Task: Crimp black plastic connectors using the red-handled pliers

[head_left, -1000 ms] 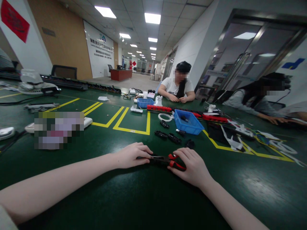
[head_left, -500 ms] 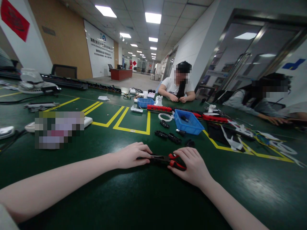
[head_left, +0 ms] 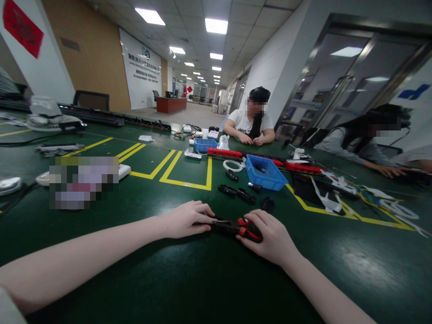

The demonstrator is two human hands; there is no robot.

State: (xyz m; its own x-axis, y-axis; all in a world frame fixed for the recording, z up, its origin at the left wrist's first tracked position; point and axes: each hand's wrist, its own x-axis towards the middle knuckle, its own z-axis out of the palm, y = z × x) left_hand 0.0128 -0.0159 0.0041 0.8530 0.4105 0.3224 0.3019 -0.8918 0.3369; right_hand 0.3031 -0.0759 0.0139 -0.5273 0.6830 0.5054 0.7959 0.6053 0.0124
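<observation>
My right hand point(head_left: 268, 236) is closed round the red and black handles of a pair of pliers point(head_left: 248, 230), whose jaws point left. My left hand point(head_left: 191, 219) is closed, with thumb and fingers pinching a small dark piece at the tips of the jaws. Most of that piece is hidden by my fingers, so I cannot tell what kind it is. Both hands are low over the green table point(head_left: 189, 279). Beyond my right hand lie several black parts point(head_left: 245, 195), beside a blue bin point(head_left: 265, 173) with dark items in it.
A white coil point(head_left: 232, 166) and long red strips point(head_left: 224, 153) lie beyond the black parts. To the right are wires point(head_left: 381, 198) and white strips point(head_left: 326, 198). A blurred flat object point(head_left: 84, 184) is at the left. Two people point(head_left: 251, 121) sit across the table.
My right hand and the pliers have barely shifted downward. The left hand keeps its pinch at the jaws, almost still.
</observation>
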